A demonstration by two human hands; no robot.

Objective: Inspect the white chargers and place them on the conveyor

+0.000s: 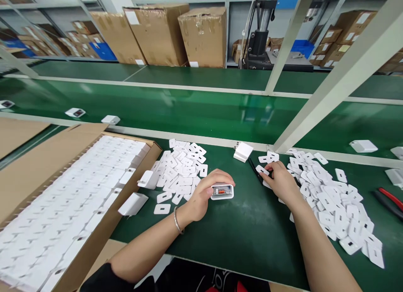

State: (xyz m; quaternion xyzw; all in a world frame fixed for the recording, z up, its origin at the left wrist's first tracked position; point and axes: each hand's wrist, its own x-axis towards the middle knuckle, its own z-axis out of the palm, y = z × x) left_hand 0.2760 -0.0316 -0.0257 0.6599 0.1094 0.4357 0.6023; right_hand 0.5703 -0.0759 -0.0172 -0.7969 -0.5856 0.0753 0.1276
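Observation:
My left hand [205, 192] is closed round a white charger body [222, 191] whose open end faces me, showing orange and metal parts inside. My right hand [280, 182] rests on the green mat at the edge of a heap of small white cover plates [333, 199], fingers curled over one plate near a black tool [254, 169]. A second heap of white plates [181, 172] lies left of my left hand. One finished white charger [243, 151] stands at the mat's far edge.
A large cardboard box [94, 225] full of white chargers sits at left, with loose chargers [134, 203] beside it. A green conveyor belt [201, 111] runs behind, carrying a few chargers. Red-handled pliers [390, 199] lie far right. A white frame post [340, 80] slants overhead.

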